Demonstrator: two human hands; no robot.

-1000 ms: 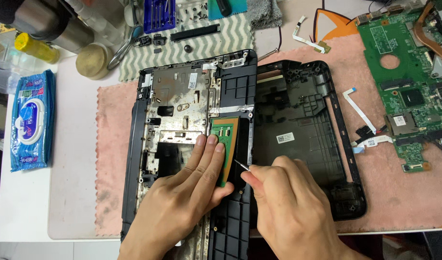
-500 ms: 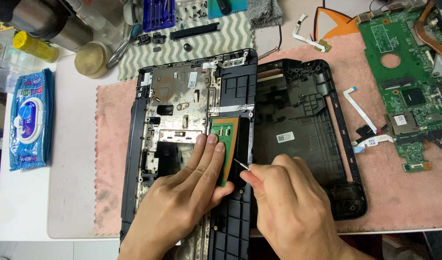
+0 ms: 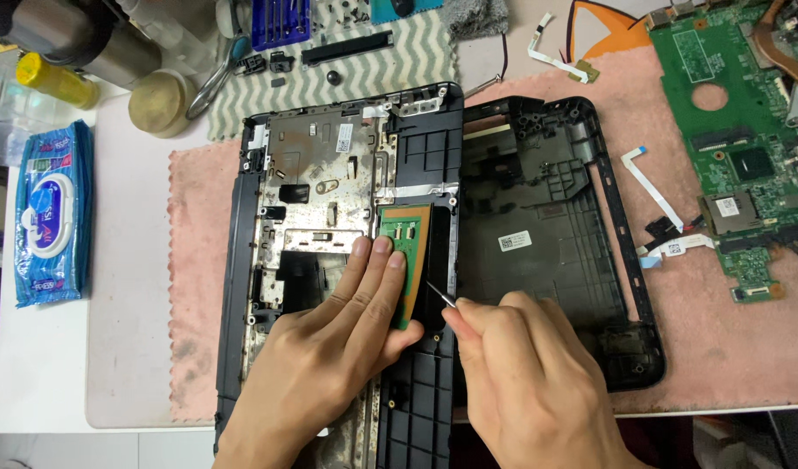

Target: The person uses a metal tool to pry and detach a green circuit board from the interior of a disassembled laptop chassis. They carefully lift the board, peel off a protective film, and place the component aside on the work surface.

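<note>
Right hand grip: your right hand (image 3: 525, 373) pinches a thin metal pick (image 3: 440, 294) between thumb and curled fingers; only its pointed tip shows past your fingertips.
Pick tip: it points up and left, just beside the right edge of the small green circuit board (image 3: 409, 252), over the dark gap there. You cannot tell whether it touches the board.
Left hand: your left hand (image 3: 347, 347) lies flat, fingers pressed together and stretched out, holding nothing; two fingertips rest on the left part of the green board and the thumb reaches under its lower end.
Green board: it sits upright in the right half of the laptop palmrest frame (image 3: 329, 200), below a strip of silver tape.
Palmrest frame: it lies inside-up on the pink mat (image 3: 720, 347), overlapping the left side of the black bottom case (image 3: 572, 252).
Right of the case: a white ribbon cable (image 3: 649, 182), then the green motherboard (image 3: 738, 139).
Far left: a blue wet-wipe pack (image 3: 51, 213) on the white table (image 3: 34, 365), with a yellow bottle (image 3: 56, 80) above it.
Top edge: a striped cloth (image 3: 416, 65) carrying small screws and black parts.
</note>
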